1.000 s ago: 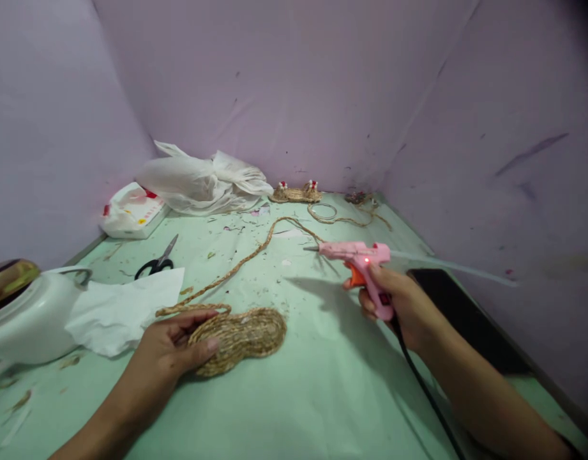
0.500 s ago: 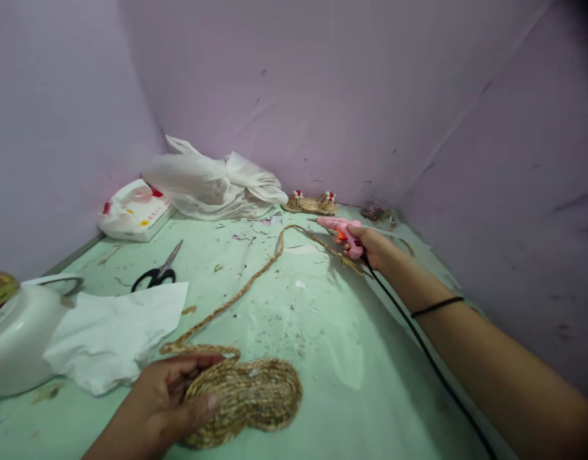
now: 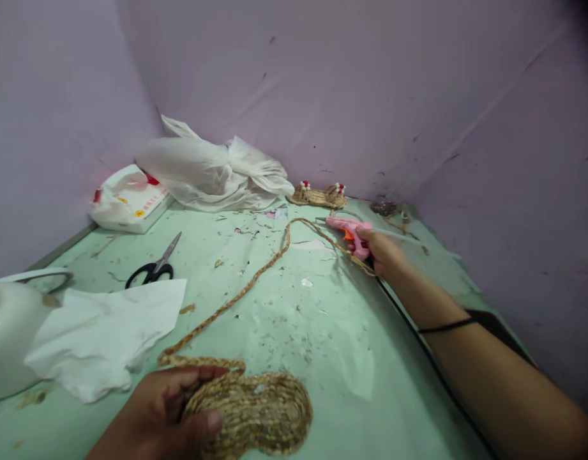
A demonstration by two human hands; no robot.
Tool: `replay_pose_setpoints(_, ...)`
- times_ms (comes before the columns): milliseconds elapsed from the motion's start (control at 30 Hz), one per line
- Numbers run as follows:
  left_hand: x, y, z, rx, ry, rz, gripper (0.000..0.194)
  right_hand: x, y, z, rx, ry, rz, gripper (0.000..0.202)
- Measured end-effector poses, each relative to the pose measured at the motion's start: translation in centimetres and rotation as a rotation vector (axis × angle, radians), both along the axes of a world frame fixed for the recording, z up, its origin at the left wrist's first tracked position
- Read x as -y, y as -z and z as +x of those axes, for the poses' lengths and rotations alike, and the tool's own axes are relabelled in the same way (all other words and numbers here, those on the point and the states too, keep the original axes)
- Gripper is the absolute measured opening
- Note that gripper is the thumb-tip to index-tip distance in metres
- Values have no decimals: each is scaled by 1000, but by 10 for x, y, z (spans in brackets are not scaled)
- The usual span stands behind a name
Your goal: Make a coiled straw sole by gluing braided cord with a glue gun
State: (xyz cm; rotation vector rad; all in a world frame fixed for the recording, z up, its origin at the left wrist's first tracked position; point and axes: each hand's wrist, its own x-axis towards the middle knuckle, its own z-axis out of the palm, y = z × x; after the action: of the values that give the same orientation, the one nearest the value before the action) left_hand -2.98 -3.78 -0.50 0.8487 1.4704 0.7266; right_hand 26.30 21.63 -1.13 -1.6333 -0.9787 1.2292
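Observation:
Near the front edge, my left hand grips the left end of a woven straw piece shaped like a sole, thumb on top and fingers behind. A braided cord runs from that piece across the table toward the back right. My right hand is closed round the handle of a pink glue gun with an orange trigger, its nozzle pointing left above the cord's far part. A clear stick juts from the gun's rear, and a black cable trails from it under my forearm.
Black-handled scissors lie at the left behind a white cloth. Beside it stands a white rounded container. Along the back are a box, a white plastic bag and a finished-looking straw piece with beads.
The view has shifted slightly, so most things sit a little differently in the frame. Both hands keep their holds on the straw piece and the glue gun.

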Motion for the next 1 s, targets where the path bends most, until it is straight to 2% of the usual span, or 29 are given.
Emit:
replay_pose_setpoints(100,0,-4,2,21,17,-8,43,8,-6,0,126,-10,23,17)
replay_pose_setpoints(233,-1,-10,3,-4,76,6,38,29,-30,-5,333,-105,103,12)
replay_pose_setpoints(300,-2,-12,2,-8,126,27,36,48,-45,-14,436,-146,210,9)
replay_pose_setpoints(367,-3,-14,1,-24,179,33,34,74,-61,-30,518,-226,388,23)
replay_pose_setpoints(400,-2,-15,1,-42,198,27,34,88,-68,-40,648,-398,624,25)
replay_pose_setpoints(433,0,-16,1,-66,214,18,33,103,-74,-52,679,-639,833,30)
replay_pose_setpoints(467,2,-18,2,-95,229,11,31,116,-80,-65,641,-861,961,37)
replay_pose_setpoints(500,6,-19,2,-125,247,7,31,127,-84,-78,612,-1059,1023,42)
replay_pose_setpoints(533,10,-21,3,-155,264,0,31,136,-86,-91,591,-1196,1065,43)
replay_pose_setpoints(600,19,-23,4,-211,298,-18,31,143,-86,-116,604,-1353,1076,46)
replay_pose_setpoints(733,34,-23,3,-259,319,-24,29,123,-68,-155,762,-1390,1050,38)
replay_pose_setpoints(867,40,-18,1,-230,287,15,31,98,-48,-177,1065,-1584,973,20)
replay_pose_setpoints(933,39,-17,1,-235,278,26,30,93,-48,-180,1155,-1551,988,19)
replay_pose_setpoints(1000,36,-18,1,-244,283,24,29,91,-57,-175,1233,-1421,1033,22)
